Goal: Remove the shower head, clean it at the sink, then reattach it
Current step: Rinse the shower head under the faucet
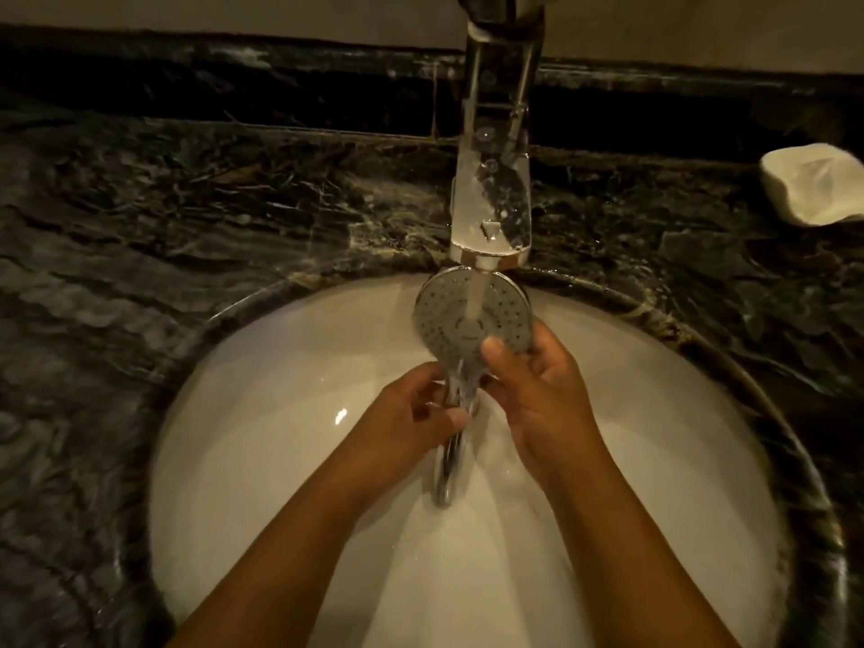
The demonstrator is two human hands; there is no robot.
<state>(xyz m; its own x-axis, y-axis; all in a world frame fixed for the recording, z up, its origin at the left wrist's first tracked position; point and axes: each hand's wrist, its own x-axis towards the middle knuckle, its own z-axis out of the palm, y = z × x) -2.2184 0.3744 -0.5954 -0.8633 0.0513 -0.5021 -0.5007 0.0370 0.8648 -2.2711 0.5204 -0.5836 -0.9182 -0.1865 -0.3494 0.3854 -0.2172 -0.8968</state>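
Observation:
A chrome shower head (449, 315) is held over the white sink basin (262, 413), its round nozzle face turned up toward me under the running tap (493, 180). A stream of water lands on the middle of the face. My left hand (411, 427) grips the handle just below the head. My right hand (537, 390) holds the lower right rim of the head, with its thumb pressed on the face. The handle's lower end pokes out beneath my left hand.
Dark marble countertop (140, 226) surrounds the basin, with a raised marble backsplash behind. A white soap dish (813, 184) sits on the counter at the far right. The tall chrome tap rises from the back of the basin.

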